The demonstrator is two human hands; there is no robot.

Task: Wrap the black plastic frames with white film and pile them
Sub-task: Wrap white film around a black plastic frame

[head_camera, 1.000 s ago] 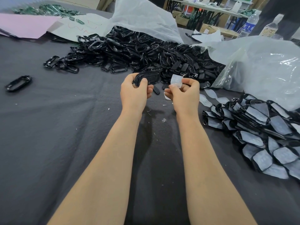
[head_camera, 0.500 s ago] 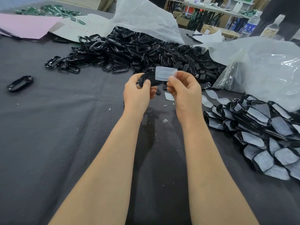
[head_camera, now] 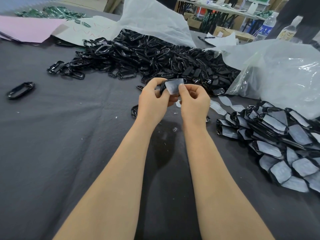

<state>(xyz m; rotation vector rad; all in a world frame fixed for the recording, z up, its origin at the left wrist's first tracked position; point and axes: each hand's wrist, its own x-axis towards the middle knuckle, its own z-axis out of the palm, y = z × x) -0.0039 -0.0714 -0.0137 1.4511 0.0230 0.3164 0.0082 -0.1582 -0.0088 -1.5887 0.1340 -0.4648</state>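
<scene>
- left hand (head_camera: pixel 152 101) curls round one black frame (head_camera: pixel 162 88), held up off the dark cloth (head_camera: pixel 69 135), just in front of the unwrapped heap (head_camera: pixel 155 58).
- right hand (head_camera: pixel 194 101) pinches a white film piece (head_camera: pixel 174 87) between thumb and forefinger, laid against the frame's face. cannot tell if it is stuck down yet.
- risk 1, skew: the film looks tilted against the frame. pressed down like that, it likely leaves one edge bare and the other overhanging.
- risk 2, creases: the film looks thin and limp and is pinched at one edge only, so the free corner can fold on itself before it lands.
- risk 3, slip: most of the frame is hidden in the left fingers, so the grip seems to be on one end. thumb pressure from the right could rotate it.
- risk 4, mixing: a drop lands it near the heap or by the loose frame (head_camera: pixel 134 110) on the cloth beside the left wrist, and it gets lost among bare ones.
- risk 5, pile: the wrapped pile (head_camera: pixel 277 135) at right is loose and sloped. tossing instead of placing could slide it onto the film strip (head_camera: pixel 225 103) beside it.
</scene>
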